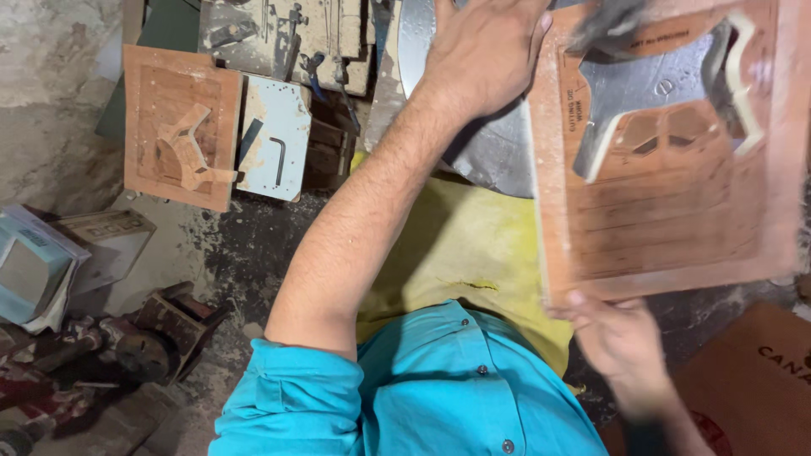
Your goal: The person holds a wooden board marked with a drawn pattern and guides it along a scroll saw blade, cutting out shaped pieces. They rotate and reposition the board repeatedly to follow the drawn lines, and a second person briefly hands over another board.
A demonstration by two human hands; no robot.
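Observation:
A reddish-brown wooden template board (676, 228) with car-shaped cut-outs fills the upper right, slightly blurred. A grey metal sheet (498, 156) shows through its openings and beside its left edge. My left hand (481, 55) reaches up from the turquoise sleeve and grips the board's upper-left edge, its fingertips cut off by the top of the frame. My right hand (621, 338), blurred, grips the board's lower edge with the fingers on top. A dark blurred shape (608, 25) lies at the board's top.
A smaller wooden board (148, 110) with loose cut pieces leans at upper left beside a pale plate bearing a hex key (279, 160). Tools (287, 34) hang above. A yellow cloth (465, 245) covers my lap. Boxes (38, 266), rusty parts (135, 346) and cardboard (752, 380) surround me.

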